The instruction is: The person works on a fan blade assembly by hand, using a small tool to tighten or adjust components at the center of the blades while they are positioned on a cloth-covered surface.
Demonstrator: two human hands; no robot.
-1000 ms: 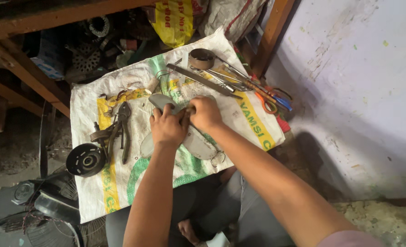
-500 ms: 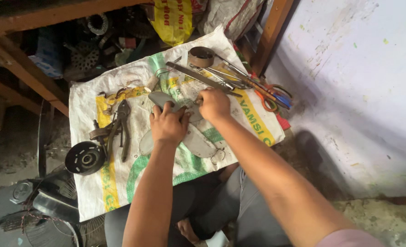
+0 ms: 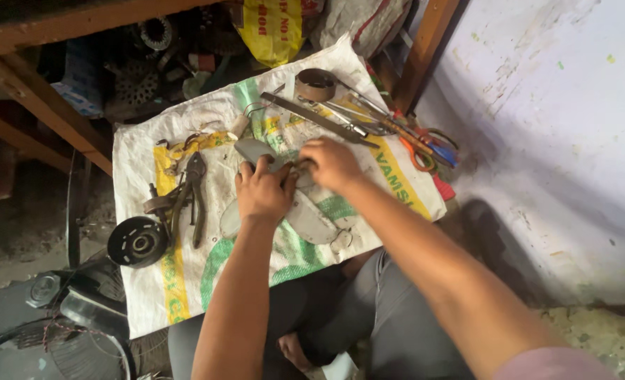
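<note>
Lower left: fan guard [image 3: 59,345], cut off by the frame edge. On the woven sack [image 3: 185,281], left side: round black motor cap [image 3: 138,241] and pliers [image 3: 195,193]. Centre: left hand [image 3: 263,191], fingers curled onto a grey fan blade [image 3: 254,150], which it partly hides. Right hand [image 3: 332,163] beside it, fingers closed; the small part under them is hidden. Upper right: tape roll [image 3: 315,84], orange-handled scissors [image 3: 419,151].

- We've got both forearms bare, left hand [image 3: 261,191] and right hand [image 3: 332,163] with no gloves, rings or watch we can see.
- Pinkish sleeve edge shows on our right upper arm at the bottom corner.
- Grey trousers on our legs.
- One bare foot tucked underneath, no shoe.
</note>
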